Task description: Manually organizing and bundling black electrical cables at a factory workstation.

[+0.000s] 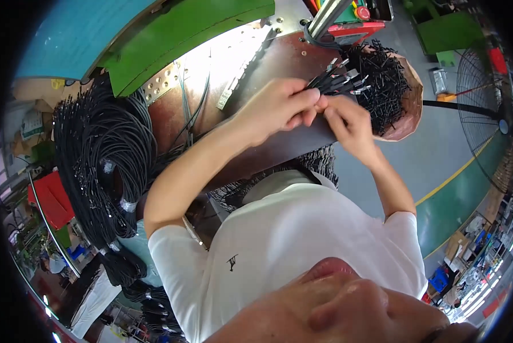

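Observation:
My left hand (279, 108) is closed round a bunch of black cables (337, 81) with metal connector ends, which fan out up and to the right. Close against it, my right hand (351, 127) has its thumb and fingers pinched together at the left fingertips. What lies in that pinch is hidden. Both hands are above the right part of the brown worktable (211, 182). Just beyond them stands a paper-lined round container (415, 94) heaped with short black pieces (382, 80).
A green machine (193, 40) overhangs a brightly lit metal plate. Thin cables (193, 108) trail across the table. Thick coils of black cable (116, 137) hang at the left. On the right are a large fan (502, 126) and a red box with a round button (362, 12).

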Tool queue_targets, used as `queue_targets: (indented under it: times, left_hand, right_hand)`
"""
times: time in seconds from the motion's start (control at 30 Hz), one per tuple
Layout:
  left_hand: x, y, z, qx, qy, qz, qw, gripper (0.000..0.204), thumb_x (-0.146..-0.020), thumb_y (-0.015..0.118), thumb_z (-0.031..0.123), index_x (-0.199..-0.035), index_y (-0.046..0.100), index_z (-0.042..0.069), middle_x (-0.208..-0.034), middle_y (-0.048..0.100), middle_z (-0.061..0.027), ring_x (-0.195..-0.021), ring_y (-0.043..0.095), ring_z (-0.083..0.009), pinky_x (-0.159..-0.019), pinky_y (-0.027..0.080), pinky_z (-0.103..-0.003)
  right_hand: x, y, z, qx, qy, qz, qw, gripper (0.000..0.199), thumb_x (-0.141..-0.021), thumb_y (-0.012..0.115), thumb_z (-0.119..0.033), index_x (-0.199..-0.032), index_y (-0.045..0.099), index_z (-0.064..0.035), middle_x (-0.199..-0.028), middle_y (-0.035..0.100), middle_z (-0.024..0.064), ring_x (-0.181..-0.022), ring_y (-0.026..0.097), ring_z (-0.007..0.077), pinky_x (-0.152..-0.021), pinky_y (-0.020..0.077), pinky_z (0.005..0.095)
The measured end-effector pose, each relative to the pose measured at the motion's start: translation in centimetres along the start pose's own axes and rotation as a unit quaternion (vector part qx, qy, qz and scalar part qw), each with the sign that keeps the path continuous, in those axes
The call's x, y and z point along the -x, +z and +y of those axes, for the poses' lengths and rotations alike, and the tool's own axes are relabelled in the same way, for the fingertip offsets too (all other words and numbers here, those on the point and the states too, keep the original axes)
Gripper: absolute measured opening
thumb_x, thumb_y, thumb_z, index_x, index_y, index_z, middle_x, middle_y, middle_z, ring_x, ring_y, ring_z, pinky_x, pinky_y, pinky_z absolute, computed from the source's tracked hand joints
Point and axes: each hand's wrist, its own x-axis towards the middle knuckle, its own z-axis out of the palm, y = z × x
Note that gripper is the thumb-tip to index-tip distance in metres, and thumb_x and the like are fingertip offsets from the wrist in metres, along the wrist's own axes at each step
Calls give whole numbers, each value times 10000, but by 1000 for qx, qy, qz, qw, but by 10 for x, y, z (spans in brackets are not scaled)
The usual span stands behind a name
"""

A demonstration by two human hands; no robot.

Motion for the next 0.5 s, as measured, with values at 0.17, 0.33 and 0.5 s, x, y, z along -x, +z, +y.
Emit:
queue_targets:
  times: [0.17, 0.33, 0.5]
  left_hand:
    - [42, 19, -29, 165, 87, 122, 975, 228, -970, 553, 289, -933, 560, 65, -567, 496, 13, -454, 396, -37, -417, 282, -198]
    - [61, 21, -66, 252, 132, 258, 923, 325, -998, 492, 283, -1182, 572, 28, -570, 436, 20, -469, 345, -42, -426, 248, -201]
    - [77, 12, -93, 331, 185, 273, 884, 312, -1001, 485, 318, -1094, 592, 40, -595, 456, 14, -484, 327, -46, -437, 245, -204]
  right_hand:
    - [-113, 15, -29, 276, -299, 91, 909, 415, -744, 697, -133, -1133, 592, -34, -1031, 601, 131, -990, 584, 311, -859, 468, 388]
    - [-167, 56, 6, 244, -223, -132, 934, 350, -814, 682, -333, -1037, 641, -65, -965, 654, 126, -852, 626, 314, -728, 493, 394]
    - [-126, 66, -19, 250, -289, -106, 918, 234, -804, 676, -200, -1020, 658, -113, -895, 619, 80, -807, 614, 306, -690, 495, 381]
